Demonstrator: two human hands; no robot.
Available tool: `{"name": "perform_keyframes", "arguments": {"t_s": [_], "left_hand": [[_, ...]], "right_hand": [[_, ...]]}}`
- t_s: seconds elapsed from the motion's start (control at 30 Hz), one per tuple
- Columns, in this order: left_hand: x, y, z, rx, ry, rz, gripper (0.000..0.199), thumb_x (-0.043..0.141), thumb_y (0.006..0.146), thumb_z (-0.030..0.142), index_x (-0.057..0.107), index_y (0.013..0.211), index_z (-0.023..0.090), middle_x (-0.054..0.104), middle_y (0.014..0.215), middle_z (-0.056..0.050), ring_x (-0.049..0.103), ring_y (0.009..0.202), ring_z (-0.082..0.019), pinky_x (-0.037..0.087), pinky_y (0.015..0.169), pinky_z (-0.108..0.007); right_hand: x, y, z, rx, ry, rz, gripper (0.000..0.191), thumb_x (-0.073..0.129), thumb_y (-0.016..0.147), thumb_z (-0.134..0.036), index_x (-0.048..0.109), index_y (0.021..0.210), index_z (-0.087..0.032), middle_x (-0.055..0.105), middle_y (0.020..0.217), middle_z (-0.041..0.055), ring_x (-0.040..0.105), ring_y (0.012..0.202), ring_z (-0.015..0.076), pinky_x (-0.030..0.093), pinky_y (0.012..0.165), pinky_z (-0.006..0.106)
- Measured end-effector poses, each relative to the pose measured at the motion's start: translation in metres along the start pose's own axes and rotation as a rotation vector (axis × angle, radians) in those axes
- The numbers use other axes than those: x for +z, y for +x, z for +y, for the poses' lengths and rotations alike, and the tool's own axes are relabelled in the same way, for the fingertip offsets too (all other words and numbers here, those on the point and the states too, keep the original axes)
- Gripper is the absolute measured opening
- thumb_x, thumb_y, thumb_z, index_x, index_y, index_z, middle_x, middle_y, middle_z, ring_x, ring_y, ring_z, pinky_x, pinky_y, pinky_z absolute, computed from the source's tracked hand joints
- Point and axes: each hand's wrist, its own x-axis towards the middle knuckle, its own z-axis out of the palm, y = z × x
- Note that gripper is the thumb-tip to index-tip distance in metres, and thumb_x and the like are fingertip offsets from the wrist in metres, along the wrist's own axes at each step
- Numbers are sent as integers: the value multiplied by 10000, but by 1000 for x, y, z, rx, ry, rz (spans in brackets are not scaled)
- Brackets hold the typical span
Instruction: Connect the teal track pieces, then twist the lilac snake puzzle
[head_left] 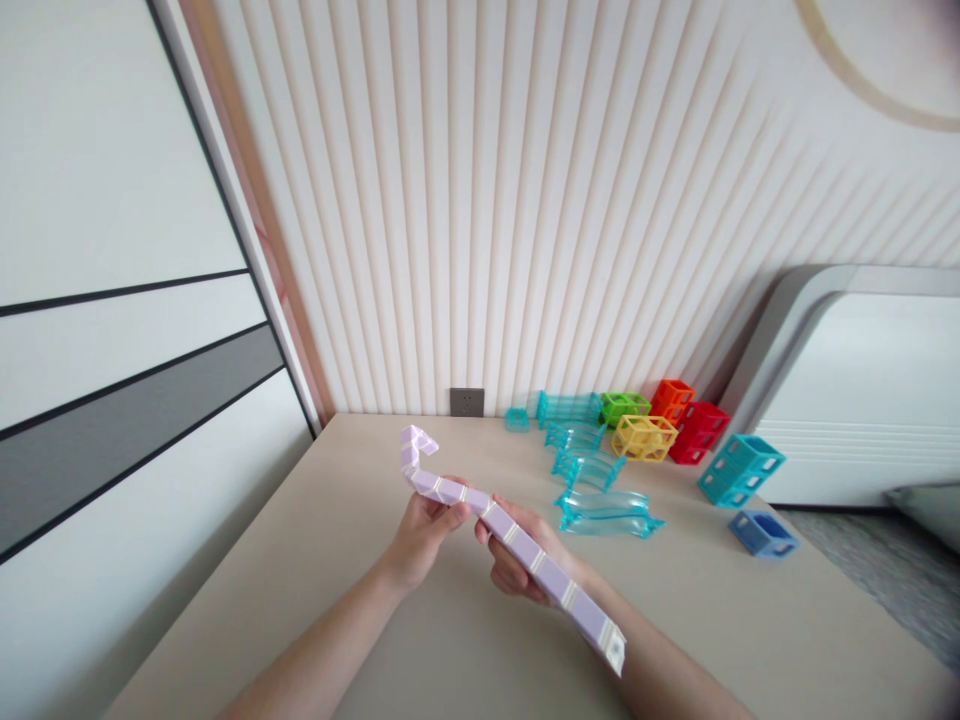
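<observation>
A lilac and white twisting snake puzzle slants across the front of the table, held above it. Its far end is bent into a hook, while the near part runs straight down to the right over my right forearm. My left hand pinches the segments just past the bend, thumb on top. Around the middle of the straight part, my right hand is closed, its fingers curled underneath. The two hands are close together, and the puzzle hides part of the right palm.
Clear teal track pieces lie right of centre. Behind and beside them stand a green frame block, a yellow one, an orange one, a red one, a teal one and a blue one. A ribbed wall borders the table.
</observation>
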Motion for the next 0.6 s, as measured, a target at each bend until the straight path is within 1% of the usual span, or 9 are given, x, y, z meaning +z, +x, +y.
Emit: {"name": "perform_keyframes", "arguments": {"t_s": [0.07, 0.1, 0.17, 0.27, 0.33, 0.4, 0.47, 0.57, 0.6], "left_hand": [[0, 0, 2, -4, -4, -33, 359, 809, 752, 409, 685, 983, 164, 703, 858, -48, 639, 855, -207, 482, 820, -331], [0, 0, 3, -5, -10, -31, 362, 808, 753, 415, 688, 980, 161, 701, 838, -47, 637, 834, -203, 483, 807, -330], [2, 1, 3, 4, -36, 27, 372, 811, 743, 433, 698, 956, 150, 701, 816, -49, 634, 797, -194, 486, 782, -324], [5, 5, 1, 50, -100, 166, 375, 829, 714, 447, 704, 906, 150, 702, 818, -45, 630, 792, -181, 486, 781, -308], [4, 8, -2, 86, -113, 237, 354, 828, 717, 434, 701, 902, 161, 697, 821, -30, 622, 796, -165, 481, 794, -293], [2, 10, -5, 97, -89, 296, 342, 829, 719, 413, 700, 920, 168, 696, 832, -20, 616, 793, -154, 480, 790, -279], [0, 12, -8, 82, -54, 327, 352, 836, 713, 400, 703, 938, 165, 700, 852, -24, 614, 800, -154, 483, 787, -276], [-1, 10, -10, 60, -41, 294, 365, 827, 726, 401, 702, 968, 157, 699, 879, -36, 612, 814, -158, 485, 795, -283], [-1, 9, -9, 54, -44, 276, 363, 820, 737, 399, 698, 981, 159, 697, 884, -35, 611, 817, -156, 483, 803, -285]], "right_hand": [[2, 0, 0, -8, -3, -41, 615, 384, 926, -681, 645, 965, -126, 413, 335, -92, 293, 232, 79, 219, 345, 216], [3, 1, 1, -25, -23, -33, 638, 373, 924, -694, 645, 990, -121, 435, 350, -84, 330, 242, 86, 234, 351, 216], [6, 5, 6, -82, -95, 28, 679, 375, 896, -742, 630, 1045, -131, 519, 421, -56, 445, 294, 110, 287, 373, 219], [6, 11, 17, -226, -341, 228, 658, 467, 832, -778, 607, 1080, -185, 611, 569, -26, 561, 419, 135, 357, 427, 227], [3, 14, 25, -287, -562, 377, 591, 520, 826, -751, 623, 1016, -201, 595, 566, -29, 542, 456, 125, 364, 465, 229], [-1, 14, 30, -293, -731, 468, 540, 550, 835, -716, 636, 936, -193, 575, 533, -24, 512, 476, 120, 354, 487, 231], [-2, 13, 30, -318, -751, 499, 532, 552, 841, -706, 633, 915, -185, 599, 575, -3, 515, 495, 123, 368, 496, 239], [2, 11, 24, -448, -607, 524, 541, 508, 865, -709, 621, 965, -190, 667, 784, 36, 542, 500, 109, 412, 496, 244], [4, 11, 21, -476, -565, 520, 545, 496, 871, -711, 622, 949, -187, 669, 784, 36, 540, 482, 104, 414, 487, 243]]}}
